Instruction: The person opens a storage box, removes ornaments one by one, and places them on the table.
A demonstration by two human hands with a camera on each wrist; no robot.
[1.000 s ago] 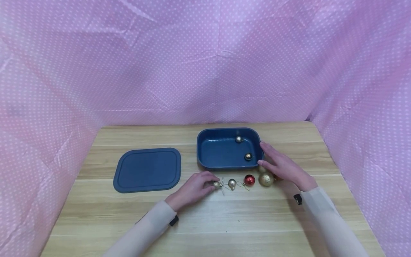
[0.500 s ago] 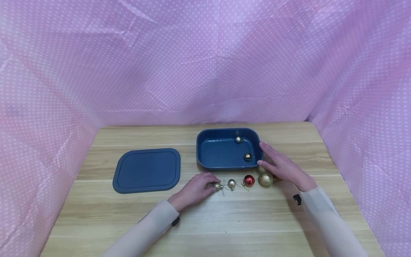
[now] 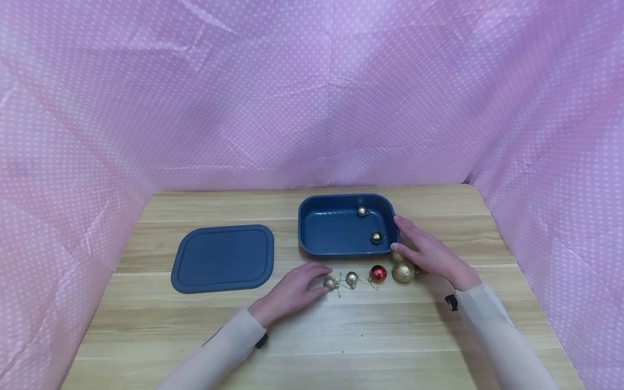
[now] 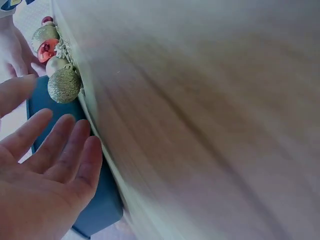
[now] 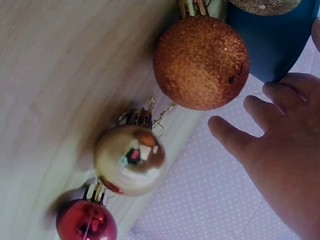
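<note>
My left hand (image 3: 294,290) is beside a small gold glitter Christmas bauble (image 3: 330,283), at the left end of a row. The left wrist view shows that hand's fingers apart and loosely bent, holding nothing, with the glitter bauble beyond. My right hand (image 3: 431,257) rests its fingertips against the right side of the dark blue box (image 3: 312,253). Inside the box lie two small gold baubles, one at the back (image 3: 362,211) and one nearer the front (image 3: 376,237). A plain gold bauble (image 3: 351,279), a red bauble (image 3: 377,273) and a larger gold glitter bauble (image 3: 403,272) continue the row.
A flat blue lid (image 3: 223,259) lies left of the box on the wooden table (image 3: 351,357). Close to the right wrist camera are a copper glitter bauble (image 5: 200,62), a shiny gold bauble (image 5: 131,160) and a red bauble (image 5: 86,222). Pink dotted cloth (image 3: 312,108) surrounds the table.
My left fingers have come off the small glitter bauble and drawn slightly left, so more of it shows. My right hand and the box have kept their places.
</note>
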